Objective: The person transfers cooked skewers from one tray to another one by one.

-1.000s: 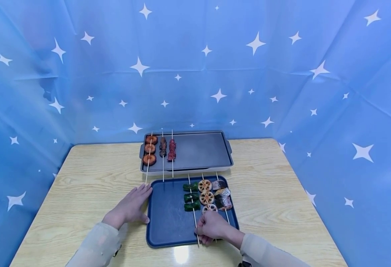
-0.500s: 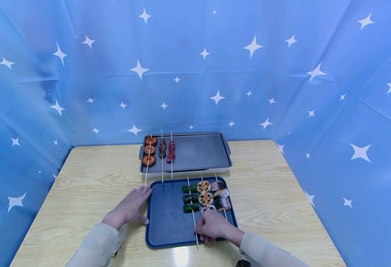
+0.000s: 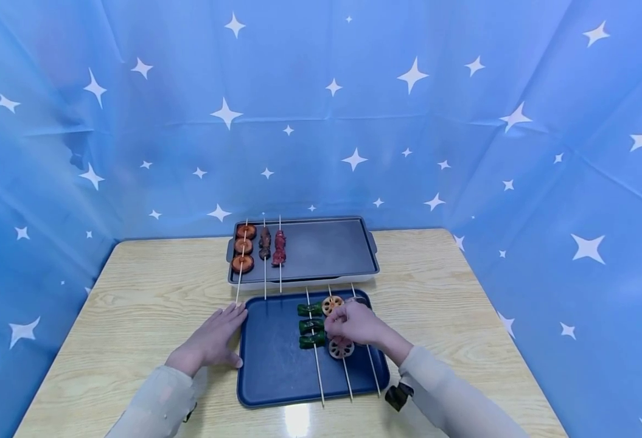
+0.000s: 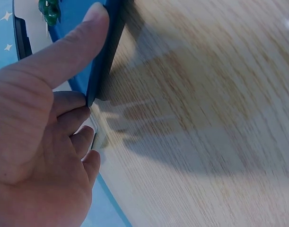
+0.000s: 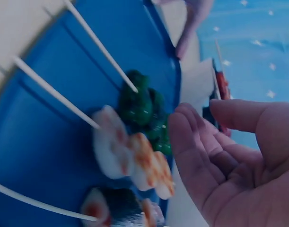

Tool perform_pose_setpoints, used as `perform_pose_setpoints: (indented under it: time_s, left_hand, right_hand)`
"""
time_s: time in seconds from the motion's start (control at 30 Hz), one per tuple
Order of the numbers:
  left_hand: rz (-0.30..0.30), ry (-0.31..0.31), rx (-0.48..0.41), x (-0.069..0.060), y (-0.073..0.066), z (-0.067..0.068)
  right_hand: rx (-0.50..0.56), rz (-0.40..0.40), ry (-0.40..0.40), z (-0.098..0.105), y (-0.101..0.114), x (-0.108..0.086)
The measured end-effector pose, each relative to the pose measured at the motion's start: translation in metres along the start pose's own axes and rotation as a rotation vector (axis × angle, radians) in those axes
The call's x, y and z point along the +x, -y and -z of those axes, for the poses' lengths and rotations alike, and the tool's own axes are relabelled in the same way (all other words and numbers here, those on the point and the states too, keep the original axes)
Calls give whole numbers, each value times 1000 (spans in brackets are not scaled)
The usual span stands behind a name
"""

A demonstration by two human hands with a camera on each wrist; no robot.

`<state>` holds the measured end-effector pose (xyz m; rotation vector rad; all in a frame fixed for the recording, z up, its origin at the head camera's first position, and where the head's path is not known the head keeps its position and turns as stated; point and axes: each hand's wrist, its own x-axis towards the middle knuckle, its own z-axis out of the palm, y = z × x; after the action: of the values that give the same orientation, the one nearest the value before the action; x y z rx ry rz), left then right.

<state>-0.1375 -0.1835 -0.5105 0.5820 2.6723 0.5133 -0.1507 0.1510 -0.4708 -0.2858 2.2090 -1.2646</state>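
My left hand [image 3: 211,340] lies at the left edge of the blue tray [image 3: 277,365]. In the left wrist view its thumb [image 4: 83,42] touches the tray's rim, and some fingertips meet the rim near the corner. Over the tray's right half hovers my right hand [image 3: 360,323], covering the middle of a lotus root skewer [image 3: 341,349]. The right wrist view shows nothing between its thumb and fingers. A green pepper skewer [image 3: 311,326] lies just left of that hand. To the right is a fish skewer [image 5: 118,205], mostly hidden by the hand in the head view.
Behind the tray stands a dark griddle [image 3: 326,243]. Along its left side lie a skewer of round brown-orange slices [image 3: 242,263], a brown meat skewer [image 3: 265,243] and a red meat skewer [image 3: 279,246]. A starry blue curtain [image 3: 299,152] surrounds the wooden table [image 3: 151,292].
My right hand has left the lower stick of the lotus root skewer and moved away from me, above its slices. The skewers and my left hand stay in place.
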Motion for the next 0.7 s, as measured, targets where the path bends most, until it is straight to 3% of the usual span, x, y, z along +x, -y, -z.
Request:
perform_pose_setpoints:
  time_s: [0.3, 0.7]
  left_hand:
    - [-4, -2, 8, 1, 1, 0]
    - [6, 0, 4, 1, 1, 1]
  right_hand:
    - [82, -21, -24, 14, 19, 20]
    - [187, -12, -12, 3, 40, 53]
